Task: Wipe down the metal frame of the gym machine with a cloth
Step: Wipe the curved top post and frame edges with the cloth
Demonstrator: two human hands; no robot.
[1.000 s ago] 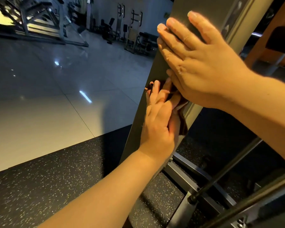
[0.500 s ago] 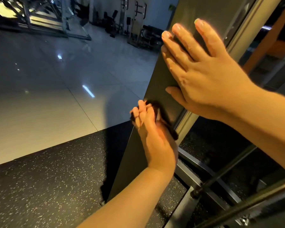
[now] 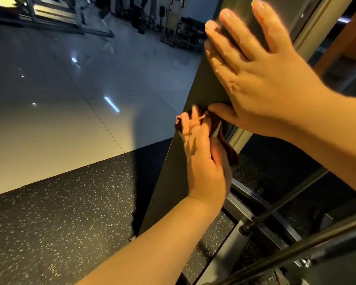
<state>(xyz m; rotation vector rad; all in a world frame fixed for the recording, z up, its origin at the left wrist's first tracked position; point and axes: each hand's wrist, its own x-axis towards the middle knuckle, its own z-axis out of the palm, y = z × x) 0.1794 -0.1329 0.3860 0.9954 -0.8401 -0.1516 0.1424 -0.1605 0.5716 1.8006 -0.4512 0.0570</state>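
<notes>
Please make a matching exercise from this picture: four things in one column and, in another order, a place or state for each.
1. left hand
2. right hand
3. cloth
4. floor mat

A. dark brown, bunched at the edge of the metal frame
B. black with pale speckles, below the frame
C. flat on the frame, fingers spread, above the other hand
D. holds the cloth against the frame

Pairs: 1-D, 2-C, 3-A, 4-B
</notes>
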